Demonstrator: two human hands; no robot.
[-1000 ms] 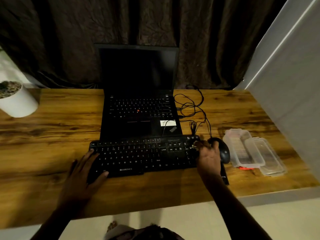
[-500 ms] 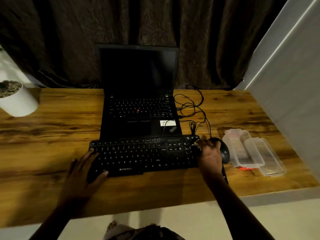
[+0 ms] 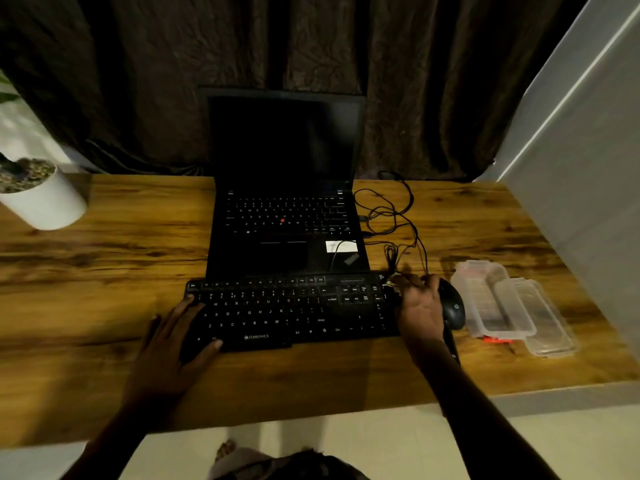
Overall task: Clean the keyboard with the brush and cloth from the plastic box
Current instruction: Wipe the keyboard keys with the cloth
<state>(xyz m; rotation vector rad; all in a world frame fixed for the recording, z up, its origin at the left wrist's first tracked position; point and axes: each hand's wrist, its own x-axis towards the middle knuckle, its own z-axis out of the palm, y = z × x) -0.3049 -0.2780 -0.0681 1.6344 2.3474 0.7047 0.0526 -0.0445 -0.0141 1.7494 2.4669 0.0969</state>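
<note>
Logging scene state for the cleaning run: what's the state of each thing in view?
laptop: open, screen dark.
keyboard: flat, left hand resting on its left end.
brush: gripped by right hand, bristles at keyboard's far right corner.
plastic box: open.
lid: off, beside box.

Wood-grain desk (image 3: 104, 271), semi-gloss; matt blk plastic keyboard (image 3: 294, 306); clear plastic box (image 3: 491, 299); crinkled cloth curtain (image 3: 138, 81).

A single head-worn camera looks forward and down, close over the wooden desk (image 3: 104, 271) and keyboard (image 3: 294, 310).
</note>
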